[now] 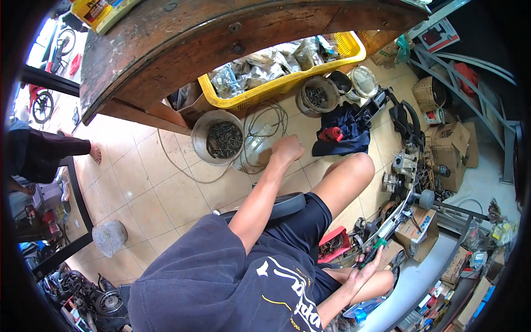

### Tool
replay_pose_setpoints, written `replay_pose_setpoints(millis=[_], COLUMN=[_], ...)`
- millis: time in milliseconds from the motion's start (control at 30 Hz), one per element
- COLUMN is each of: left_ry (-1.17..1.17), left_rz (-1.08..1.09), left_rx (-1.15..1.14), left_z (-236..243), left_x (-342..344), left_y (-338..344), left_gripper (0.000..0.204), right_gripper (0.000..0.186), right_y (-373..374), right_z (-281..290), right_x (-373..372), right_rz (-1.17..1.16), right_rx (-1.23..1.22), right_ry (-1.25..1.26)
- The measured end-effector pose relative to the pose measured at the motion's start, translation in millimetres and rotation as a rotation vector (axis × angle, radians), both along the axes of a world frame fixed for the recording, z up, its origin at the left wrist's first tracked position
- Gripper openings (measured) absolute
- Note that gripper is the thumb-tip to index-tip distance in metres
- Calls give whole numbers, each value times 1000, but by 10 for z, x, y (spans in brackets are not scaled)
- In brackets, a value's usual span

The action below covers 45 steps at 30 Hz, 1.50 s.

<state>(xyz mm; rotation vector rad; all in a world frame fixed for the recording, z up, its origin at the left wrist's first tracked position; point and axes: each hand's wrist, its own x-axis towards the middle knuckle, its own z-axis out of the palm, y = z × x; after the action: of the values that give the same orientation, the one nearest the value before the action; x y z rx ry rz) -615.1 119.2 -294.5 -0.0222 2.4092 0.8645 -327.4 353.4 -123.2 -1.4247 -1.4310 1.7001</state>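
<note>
My left hand (287,148) reaches out over the floor, its fingers curled. Whatever they hold, if anything, is hidden. Beside it lies a coil of thin cable or hose (279,120), and a bucket of small metal parts (200,143) stands to its left. A dark blue cloth (345,141) with a red object (331,134) on it lies to its right. Over my right thigh, my right hand (367,271) is closed around a screwdriver (373,252) with a green and black handle.
A wooden workbench (166,39) curves overhead, with a yellow crate (243,102) of bagged parts below. Another parts bucket (303,105) stands nearby. Engine parts (402,163), cardboard boxes (445,146) and a red tray (338,252) line the right. Someone's leg (61,145) shows at left.
</note>
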Motion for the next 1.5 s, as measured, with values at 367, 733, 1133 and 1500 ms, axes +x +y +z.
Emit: replay_pose_setpoints(millis=[367, 733, 1133, 1500], left_ry=[-67, -122, -335, -280], left_rz=[169, 497, 628, 730], left_rx=[-138, -175, -17, 162], left_z=[-62, -271, -761, -1158], left_x=[284, 718, 1179, 992], left_y=[-835, -1554, -2337, -3030], left_gripper=[41, 41, 38, 37], right_gripper=[32, 33, 30, 30], right_y=[-82, -160, -154, 690], right_z=[54, -153, -356, 185], right_x=[194, 134, -229, -1359], right_rz=[152, 400, 568, 429], right_rx=[-33, -158, -219, 86], right_ry=[66, 105, 23, 186])
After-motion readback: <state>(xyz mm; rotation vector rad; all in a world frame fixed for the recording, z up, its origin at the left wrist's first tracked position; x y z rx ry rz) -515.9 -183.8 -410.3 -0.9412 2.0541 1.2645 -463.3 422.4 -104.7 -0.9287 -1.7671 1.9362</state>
